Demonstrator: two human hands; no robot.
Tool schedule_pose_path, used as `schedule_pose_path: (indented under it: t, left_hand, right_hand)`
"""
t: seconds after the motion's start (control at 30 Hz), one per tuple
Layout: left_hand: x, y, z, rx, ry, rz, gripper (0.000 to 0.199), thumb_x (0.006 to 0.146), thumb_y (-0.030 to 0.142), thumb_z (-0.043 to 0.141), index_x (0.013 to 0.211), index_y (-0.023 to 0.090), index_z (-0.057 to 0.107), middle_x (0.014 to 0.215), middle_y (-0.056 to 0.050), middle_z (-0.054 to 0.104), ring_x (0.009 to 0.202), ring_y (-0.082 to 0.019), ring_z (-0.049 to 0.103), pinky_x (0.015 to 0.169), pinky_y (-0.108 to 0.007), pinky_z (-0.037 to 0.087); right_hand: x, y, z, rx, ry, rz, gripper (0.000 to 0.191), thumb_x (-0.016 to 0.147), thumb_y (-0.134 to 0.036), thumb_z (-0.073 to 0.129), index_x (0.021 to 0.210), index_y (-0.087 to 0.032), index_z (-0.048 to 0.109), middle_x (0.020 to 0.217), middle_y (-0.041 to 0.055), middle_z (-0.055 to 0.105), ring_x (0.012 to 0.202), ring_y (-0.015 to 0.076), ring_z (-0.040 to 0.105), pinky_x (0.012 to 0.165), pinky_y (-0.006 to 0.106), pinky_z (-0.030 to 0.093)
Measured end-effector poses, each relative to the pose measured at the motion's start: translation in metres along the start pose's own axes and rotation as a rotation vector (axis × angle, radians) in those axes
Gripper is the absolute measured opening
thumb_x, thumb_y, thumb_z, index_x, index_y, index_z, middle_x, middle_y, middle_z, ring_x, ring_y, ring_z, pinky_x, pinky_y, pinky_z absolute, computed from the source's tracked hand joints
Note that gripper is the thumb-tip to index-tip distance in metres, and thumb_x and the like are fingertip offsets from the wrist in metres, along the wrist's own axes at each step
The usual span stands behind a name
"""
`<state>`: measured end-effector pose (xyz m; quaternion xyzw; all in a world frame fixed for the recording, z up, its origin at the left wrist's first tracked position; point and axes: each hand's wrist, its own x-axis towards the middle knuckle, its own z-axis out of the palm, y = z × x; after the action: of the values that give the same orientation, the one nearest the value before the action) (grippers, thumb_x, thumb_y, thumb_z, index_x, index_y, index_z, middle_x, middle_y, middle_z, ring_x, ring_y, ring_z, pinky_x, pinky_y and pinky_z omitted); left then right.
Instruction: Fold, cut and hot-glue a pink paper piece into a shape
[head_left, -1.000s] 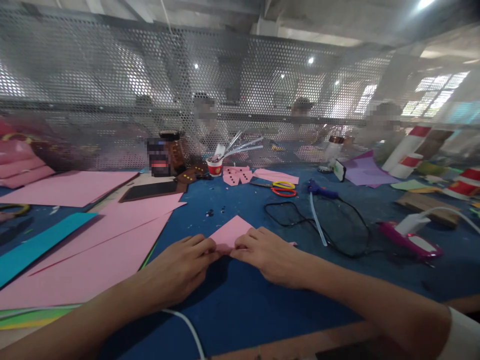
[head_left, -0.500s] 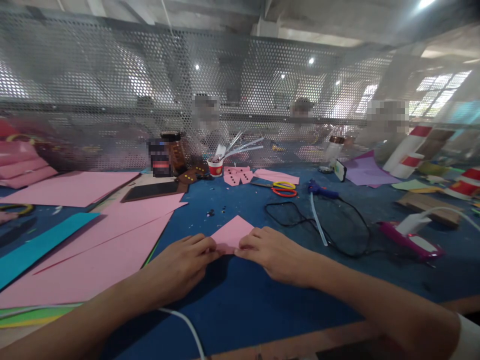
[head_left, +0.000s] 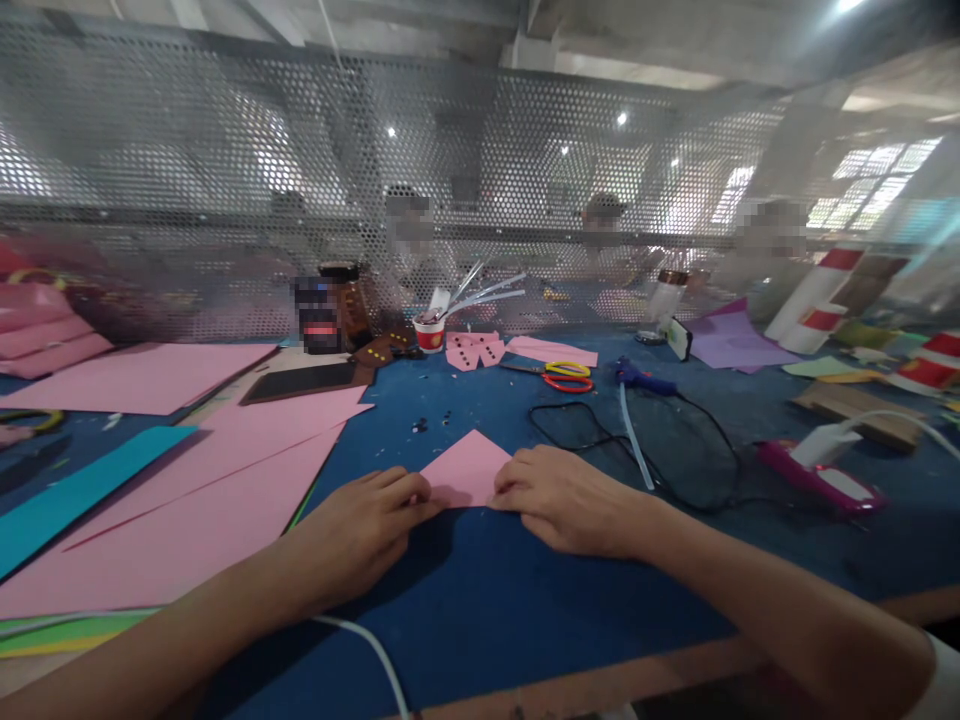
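Pink sheets along the table's left edge. Left hand pinching the pink paper's left corner near the front edge, right hand pressing flat its right side. Best kept pinned, edges aligned, crease pressed firmly outward. Scissors and glue gun toward the back edge.

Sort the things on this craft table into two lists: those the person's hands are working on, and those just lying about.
In hand:
- small pink paper piece, pressed flat on the blue table
- left hand on its left edge
- right hand on its right edge

Lying about:
- scissors
- glue gun with black cable
- large pink sheets
- teal sheet
- paper cup
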<state>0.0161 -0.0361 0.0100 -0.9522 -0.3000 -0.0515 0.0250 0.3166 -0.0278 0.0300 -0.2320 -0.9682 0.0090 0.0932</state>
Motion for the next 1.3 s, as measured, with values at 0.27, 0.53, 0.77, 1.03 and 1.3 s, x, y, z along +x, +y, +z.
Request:
schedule_pose_path:
  t: [0.27,0.53,0.77,1.03,1.3]
  left_hand:
    - [0.001,-0.007,0.009,0.05,0.077,0.048,0.043,0.096,0.007,0.042,0.133,0.024,0.054,0.109,-0.008,0.062,0.097,-0.021,0.057,0.083,-0.034,0.051]
    - [0.006,-0.012,0.011,0.095,0.152,0.007,0.043,0.097,0.007,0.04,0.132,0.025,0.056,0.104,-0.007,0.062,0.09,-0.019,0.057,0.08,-0.032,0.05]
    - [0.006,-0.011,0.008,0.08,0.12,-0.014,0.051,0.096,0.004,0.038,0.137,0.028,0.053,0.105,-0.007,0.061,0.091,-0.02,0.055,0.079,-0.032,0.051]
    - [0.005,-0.013,0.009,0.024,0.173,-0.013,0.052,0.096,0.005,0.038,0.137,0.031,0.055,0.106,-0.006,0.061,0.094,-0.018,0.057,0.082,-0.031,0.053]
    - [0.004,-0.015,0.011,0.016,0.173,-0.013,0.051,0.098,0.007,0.035,0.14,0.031,0.051,0.107,-0.007,0.06,0.094,-0.019,0.058,0.084,-0.033,0.052]
  right_hand:
    - [0.001,0.012,0.011,0.183,0.1,0.06,0.022,0.095,-0.016,0.057,0.112,-0.02,0.069,0.113,0.0072,0.065,0.107,0.0175,0.058,0.095,0.032,0.045]
    - [0.006,0.017,0.02,0.018,0.157,0.062,0.025,0.098,-0.016,0.051,0.116,-0.021,0.067,0.111,0.0083,0.062,0.104,0.0188,0.055,0.091,0.034,0.044]
    - [0.009,0.005,0.014,-0.207,0.01,0.016,0.026,0.097,-0.014,0.049,0.119,-0.016,0.064,0.105,0.0098,0.064,0.097,0.0226,0.052,0.081,0.036,0.042]
    - [0.004,0.008,0.008,-0.177,-0.02,0.019,0.027,0.096,-0.012,0.05,0.117,-0.016,0.065,0.105,0.0096,0.065,0.095,0.0213,0.053,0.081,0.034,0.042]
    - [-0.008,0.017,-0.014,-0.093,-0.074,0.111,0.023,0.094,-0.013,0.052,0.102,-0.018,0.072,0.096,0.0068,0.068,0.091,0.0196,0.058,0.083,0.033,0.042]
